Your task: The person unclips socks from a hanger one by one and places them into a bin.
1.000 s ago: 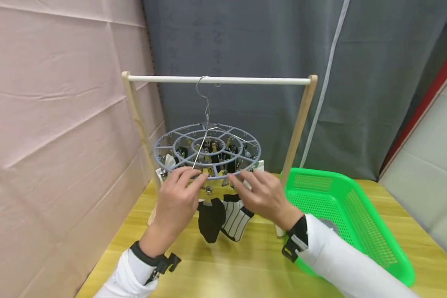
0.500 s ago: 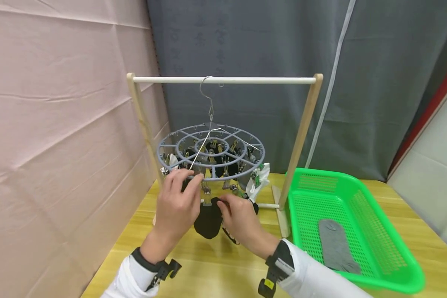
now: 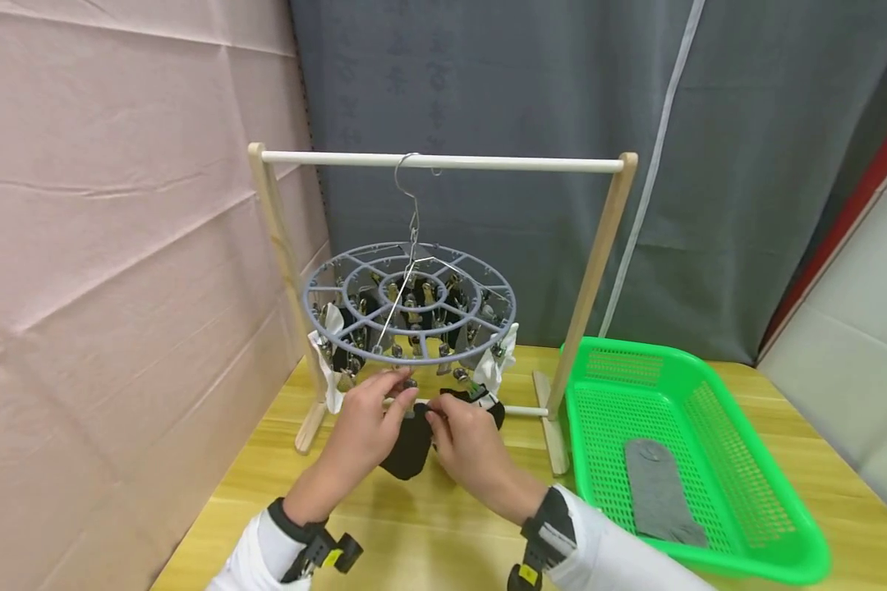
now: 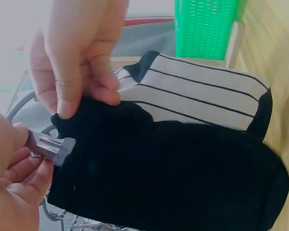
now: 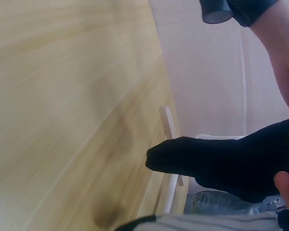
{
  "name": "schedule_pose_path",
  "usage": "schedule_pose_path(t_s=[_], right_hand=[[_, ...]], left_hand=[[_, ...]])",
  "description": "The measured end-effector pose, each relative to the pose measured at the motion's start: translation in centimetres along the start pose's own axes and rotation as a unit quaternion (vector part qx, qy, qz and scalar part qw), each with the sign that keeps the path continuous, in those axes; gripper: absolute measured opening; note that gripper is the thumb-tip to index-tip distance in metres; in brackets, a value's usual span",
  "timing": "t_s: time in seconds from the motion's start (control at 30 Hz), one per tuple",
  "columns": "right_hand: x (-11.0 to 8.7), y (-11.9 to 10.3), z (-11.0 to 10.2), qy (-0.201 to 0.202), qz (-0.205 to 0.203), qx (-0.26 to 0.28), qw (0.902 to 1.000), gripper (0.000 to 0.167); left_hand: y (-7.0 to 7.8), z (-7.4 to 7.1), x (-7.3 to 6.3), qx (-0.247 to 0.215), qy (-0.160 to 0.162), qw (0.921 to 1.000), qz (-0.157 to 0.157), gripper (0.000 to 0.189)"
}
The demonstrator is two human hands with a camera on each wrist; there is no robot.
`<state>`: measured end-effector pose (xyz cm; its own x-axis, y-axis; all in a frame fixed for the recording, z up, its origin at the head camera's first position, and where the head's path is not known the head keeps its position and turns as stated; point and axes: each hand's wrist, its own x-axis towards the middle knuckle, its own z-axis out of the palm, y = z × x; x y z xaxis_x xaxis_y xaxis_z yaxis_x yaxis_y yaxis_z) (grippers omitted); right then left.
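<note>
A black sock (image 4: 183, 168) hangs from a metal clip (image 4: 53, 147) below the front of a round grey clip hanger (image 3: 414, 361). My left hand (image 3: 368, 420) pinches that clip between thumb and fingers, its jaws on the sock's cuff. Beside it, my right hand (image 3: 473, 447) pinches a corner of the same cuff. A striped black-and-white sock (image 4: 197, 91) hangs just behind the black one; in the head view my right hand mostly covers it. White socks (image 3: 494, 369) and dark ones hang from other clips around the ring.
The hanger hooks over the white rod (image 3: 517, 163) of a wooden stand (image 3: 599, 246) on the wood-grain table (image 3: 266, 509). Right of the stand sits a green basket (image 3: 673, 386) with a grey sock (image 3: 661, 492) inside. A pink cloth wall (image 3: 118, 246) rises at the left.
Both hands have come down from the hanger's rim to the black sock: first the right hand to its cuff, then the left to its clip.
</note>
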<state>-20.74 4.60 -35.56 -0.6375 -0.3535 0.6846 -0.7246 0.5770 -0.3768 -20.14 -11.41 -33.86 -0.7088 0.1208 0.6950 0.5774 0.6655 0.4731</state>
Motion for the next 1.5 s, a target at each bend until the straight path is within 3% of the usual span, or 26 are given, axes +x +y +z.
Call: schedule_pose_path(t_s=[0.27,0.47,0.57,0.7,0.83,0.97,1.07,1.17,1.33,1.5], right_hand=[[0.2,0.3,-0.3,0.004,-0.003,-0.002,1.0000,0.005],[0.3,0.2,-0.3,0.000,0.000,0.004,1.0000,0.006],[0.3,0.2,-0.2,-0.010,0.009,0.004,0.9999,0.005],[-0.1,0.2,-0.3,-0.039,0.023,-0.005,0.9990,0.003],[-0.6,0.3,-1.3,-0.039,0.005,-0.009,0.9992,0.003],[-0.6,0.1,-4.3,-0.015,-0.030,0.009,0.9994,0.005],[-0.2,0.1,-7.6,0.027,-0.064,0.029,0.9971,0.010],[-0.1,0.6,-11.2,0.058,-0.067,0.022,0.9958,0.015],[-0.7,2.3,-16.4,0.057,-0.014,-0.049,0.9971,0.014],[-1.2,5.2,-19.8,-0.011,0.060,-0.119,0.9910,0.011]], left_hand=[[0.0,0.0,0.5,-0.056,-0.029,0.9971,-0.042,0.032],[0.0,-0.1,0.6,-0.063,-0.025,0.9951,-0.072,0.021],[-0.1,-0.1,0.7,-0.067,-0.011,0.9953,-0.068,0.014],[-0.5,-0.2,0.8,-0.059,0.025,0.9972,-0.039,0.008],[-0.9,-0.4,0.9,-0.048,0.037,0.9977,-0.029,0.008],[-1.1,-0.6,1.0,-0.041,0.010,0.9972,-0.061,0.017],[-1.2,-0.6,1.0,-0.038,-0.007,0.9956,-0.086,0.023],[-1.2,-0.7,0.8,-0.038,-0.014,0.9949,-0.092,0.024],[-1.3,-0.8,0.4,-0.026,-0.021,0.9954,-0.090,0.023],[-1.4,-1.0,0.3,-0.016,-0.020,0.9958,-0.088,0.021]])
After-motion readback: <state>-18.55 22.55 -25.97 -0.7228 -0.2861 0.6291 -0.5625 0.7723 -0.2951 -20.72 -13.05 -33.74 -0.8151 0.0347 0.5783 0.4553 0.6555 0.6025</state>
